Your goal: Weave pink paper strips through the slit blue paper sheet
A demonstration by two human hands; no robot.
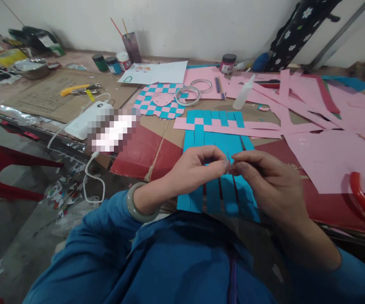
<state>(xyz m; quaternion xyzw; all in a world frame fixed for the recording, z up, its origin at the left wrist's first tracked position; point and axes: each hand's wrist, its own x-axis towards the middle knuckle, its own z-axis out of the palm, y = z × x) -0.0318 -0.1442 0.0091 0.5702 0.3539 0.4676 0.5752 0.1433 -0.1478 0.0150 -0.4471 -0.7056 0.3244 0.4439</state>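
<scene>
Blue paper cut into strips (212, 141) lies at the table's front edge, with pink strips (260, 128) woven across its upper part. Above the blue paper, my left hand (201, 166) and my right hand (264, 179) meet fingertip to fingertip. Both are closed in a pinch. Something tiny may be between the fingertips, too small to make out. Beyond the blue paper lies a rounded blue-and-pink woven paper piece (144, 99), with a roll of tape (187, 96) resting at its right edge.
A glue bottle (244, 93), pens (219, 88) and pink paper sheets (324, 158) lie around the work. Red scissor handles (364, 196) are at the right edge. A white power bank (89, 119) with cables sits left. A red stool (8, 169) stands on the littered floor.
</scene>
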